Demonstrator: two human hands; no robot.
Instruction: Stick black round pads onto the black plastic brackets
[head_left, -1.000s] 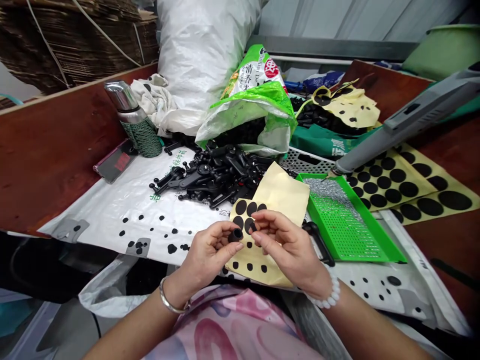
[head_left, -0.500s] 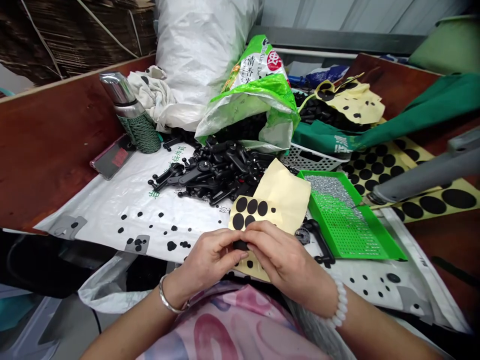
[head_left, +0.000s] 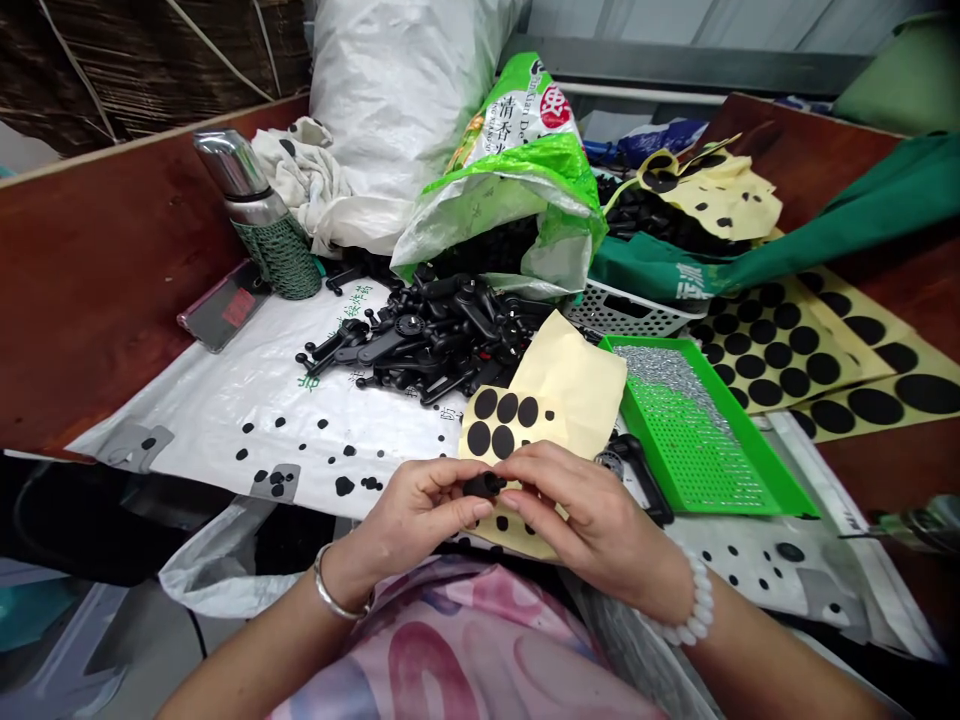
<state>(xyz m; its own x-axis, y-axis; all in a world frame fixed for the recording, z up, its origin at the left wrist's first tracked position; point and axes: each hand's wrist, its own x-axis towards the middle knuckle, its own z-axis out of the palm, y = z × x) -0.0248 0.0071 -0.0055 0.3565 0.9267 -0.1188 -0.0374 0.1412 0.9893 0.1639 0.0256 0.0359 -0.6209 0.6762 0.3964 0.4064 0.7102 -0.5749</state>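
A small black part [head_left: 482, 485] is pinched between the thumb and fingers of my left hand [head_left: 420, 510]. My right hand [head_left: 581, 510] is closed at the right end of this part, its thumb and fingertips around a small dark piece there. Both hands are over a pale yellow sheet [head_left: 574, 385] that bears large black round stickers [head_left: 502, 440]. Behind the sheet lies a heap of black plastic arms [head_left: 427, 340]. Another black arm [head_left: 646, 480] rests just right of the sheet, beside a green tray [head_left: 697, 430] of small silvery pieces.
A metal flask [head_left: 274, 240] and a phone [head_left: 225, 305] stand and lie at the left. An open green-and-white bag [head_left: 525, 190] and a grey basket [head_left: 630, 312] are at the back. More sticker sheets [head_left: 780, 345] lie right. A metal tool tip [head_left: 915, 525] shows at the right edge.
The grey tool at the right has dropped from above the green tray to the right edge. My fingertips have parted slightly, showing more of the black part. The view has shifted a little.
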